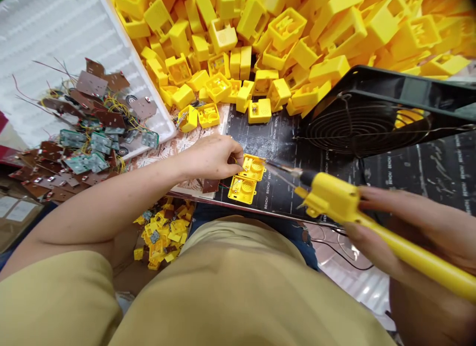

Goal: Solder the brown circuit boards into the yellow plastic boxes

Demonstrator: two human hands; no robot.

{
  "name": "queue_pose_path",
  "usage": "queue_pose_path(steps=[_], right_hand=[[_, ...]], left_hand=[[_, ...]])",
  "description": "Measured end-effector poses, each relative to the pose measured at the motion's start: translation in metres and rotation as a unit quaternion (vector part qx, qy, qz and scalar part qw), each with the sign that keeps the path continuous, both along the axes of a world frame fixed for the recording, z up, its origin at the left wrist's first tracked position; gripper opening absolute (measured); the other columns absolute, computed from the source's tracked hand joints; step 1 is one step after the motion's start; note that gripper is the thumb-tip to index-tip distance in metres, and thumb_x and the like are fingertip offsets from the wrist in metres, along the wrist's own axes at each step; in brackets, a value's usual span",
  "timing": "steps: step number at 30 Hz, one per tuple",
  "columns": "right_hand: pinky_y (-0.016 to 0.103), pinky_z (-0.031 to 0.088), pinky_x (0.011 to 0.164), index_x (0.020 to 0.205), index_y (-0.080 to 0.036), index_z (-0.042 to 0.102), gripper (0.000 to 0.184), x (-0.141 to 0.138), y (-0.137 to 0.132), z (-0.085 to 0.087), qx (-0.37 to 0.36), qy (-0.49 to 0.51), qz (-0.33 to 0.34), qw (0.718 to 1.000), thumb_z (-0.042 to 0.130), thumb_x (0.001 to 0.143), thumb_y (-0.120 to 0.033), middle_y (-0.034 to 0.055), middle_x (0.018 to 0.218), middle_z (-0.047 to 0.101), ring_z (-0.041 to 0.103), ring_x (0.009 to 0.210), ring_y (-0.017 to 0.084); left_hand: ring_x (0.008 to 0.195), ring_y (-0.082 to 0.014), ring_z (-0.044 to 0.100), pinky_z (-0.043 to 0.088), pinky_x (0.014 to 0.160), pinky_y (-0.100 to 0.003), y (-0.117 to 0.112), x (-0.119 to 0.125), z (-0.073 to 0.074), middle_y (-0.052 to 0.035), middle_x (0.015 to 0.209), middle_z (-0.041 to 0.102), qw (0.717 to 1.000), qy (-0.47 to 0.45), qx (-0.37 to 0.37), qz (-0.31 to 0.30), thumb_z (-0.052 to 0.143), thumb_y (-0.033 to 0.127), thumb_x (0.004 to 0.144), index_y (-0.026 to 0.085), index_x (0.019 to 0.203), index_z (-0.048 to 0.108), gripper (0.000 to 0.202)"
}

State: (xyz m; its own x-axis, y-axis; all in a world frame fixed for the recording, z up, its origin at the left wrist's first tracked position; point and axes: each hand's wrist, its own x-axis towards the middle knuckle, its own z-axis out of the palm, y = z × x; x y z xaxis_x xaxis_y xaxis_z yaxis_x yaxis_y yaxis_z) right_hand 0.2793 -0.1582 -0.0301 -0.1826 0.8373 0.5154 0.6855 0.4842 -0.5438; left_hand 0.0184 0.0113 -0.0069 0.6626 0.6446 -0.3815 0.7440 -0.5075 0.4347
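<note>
So, the two open yellow cases (248, 187) lie left of the fan (359, 130), hollow side up, probably so I can reach inside. My left hand (217, 157) is pinched at their edge, can't tell on what; my right hand (420, 216) grips the soldering iron (336, 196), this side of the fan.

Upper shell (256, 167) and lower shell (241, 190): yellow plastic, adjoining, cavities up, perforated grilles inside. Upper one at fingertips of left hand (219, 155); lower one just bodyward. Soldering iron (334, 195), yellow-bodied, gripped in right hand (416, 214), slants leftward toward upper shell; tip blurred, contact uncertain.
</note>
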Motion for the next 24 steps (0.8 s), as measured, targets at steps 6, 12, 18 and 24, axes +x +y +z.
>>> queue_pose_path(steps=[6, 12, 18, 24], right_hand=[[0.02, 0.059, 0.074, 0.096, -0.022, 0.062, 0.005, -0.014, 0.009, 0.007, -0.013, -0.06, 0.057, 0.996, 0.064, 0.094, -0.026, 0.0024, 0.082, 0.072, 0.07, 0.077, 0.009], [0.02, 0.06, 0.073, 0.092, -0.015, 0.064, 0.022, -0.024, 0.021, 0.02, 0.061, -0.078, 0.133, 0.986, 0.079, 0.077, -0.01, 0.0036, 0.079, 0.07, 0.069, 0.074, 0.01], [0.023, 0.061, 0.066, 0.1, -0.026, 0.065, 0.018, 0.002, 0.02, 0.022, 0.053, -0.119, 0.119, 0.984, 0.074, 0.084, -0.025, -0.0005, 0.084, 0.072, 0.07, 0.07, 0.013], [0.019, 0.058, 0.063, 0.093, -0.022, 0.062, 0.009, 0.005, 0.016, 0.021, 0.031, -0.084, 0.057, 0.994, 0.07, 0.089, -0.025, 0.0032, 0.08, 0.071, 0.068, 0.068, 0.01]], left_hand=[[0.084, -0.0166, 0.067, 0.041, 0.071, -0.026, 0.003, 0.003, 0.001, -0.0026, 0.087, 0.076, 0.998, 0.044, 0.024, -0.039, 0.064, 0.026, 0.079, 0.019, 0.086, 0.078, 0.017], [0.079, -0.016, 0.066, 0.04, 0.068, -0.026, 0.003, 0.006, 0.004, -0.0016, 0.082, 0.074, 0.997, 0.058, 0.032, -0.042, 0.065, 0.028, 0.078, 0.02, 0.087, 0.079, 0.018], [0.073, -0.0142, 0.063, 0.037, 0.063, -0.025, 0.004, 0.008, 0.006, -0.0005, 0.075, 0.071, 0.996, 0.072, 0.034, -0.046, 0.066, 0.028, 0.077, 0.02, 0.085, 0.078, 0.017], [0.075, -0.0153, 0.065, 0.037, 0.065, -0.026, 0.005, 0.009, 0.006, -0.0008, 0.078, 0.073, 0.995, 0.083, 0.033, -0.05, 0.067, 0.029, 0.078, 0.02, 0.085, 0.078, 0.016]])
